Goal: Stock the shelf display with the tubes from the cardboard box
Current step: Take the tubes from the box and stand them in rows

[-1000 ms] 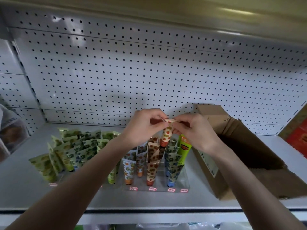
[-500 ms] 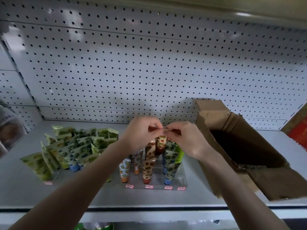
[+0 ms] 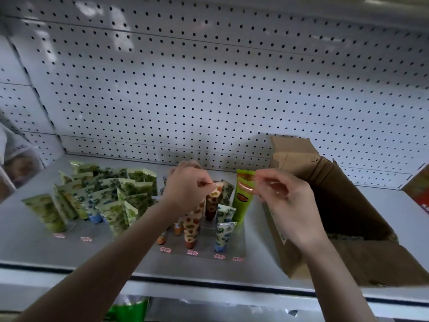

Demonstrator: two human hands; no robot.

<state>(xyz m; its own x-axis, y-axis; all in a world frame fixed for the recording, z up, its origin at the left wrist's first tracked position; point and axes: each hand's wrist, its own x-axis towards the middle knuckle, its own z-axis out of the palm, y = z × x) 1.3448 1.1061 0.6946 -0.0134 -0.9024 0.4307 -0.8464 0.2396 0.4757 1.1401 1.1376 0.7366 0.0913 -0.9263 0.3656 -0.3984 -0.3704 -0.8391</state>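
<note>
Spotted tube (image 3: 211, 202), by its top, in left hand (image 3: 185, 194)

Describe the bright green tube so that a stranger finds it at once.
On the white shelf, look just left of the cardboard box. The bright green tube stands at the right edge of the tube display. Only it is solid green; its neighbours bear printed patterns.

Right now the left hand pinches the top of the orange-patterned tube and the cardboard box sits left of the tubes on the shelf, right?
Not quite. The left hand does pinch the top of the orange-patterned tube, but the cardboard box sits right of the tubes on the shelf, as the head view shows.
</note>
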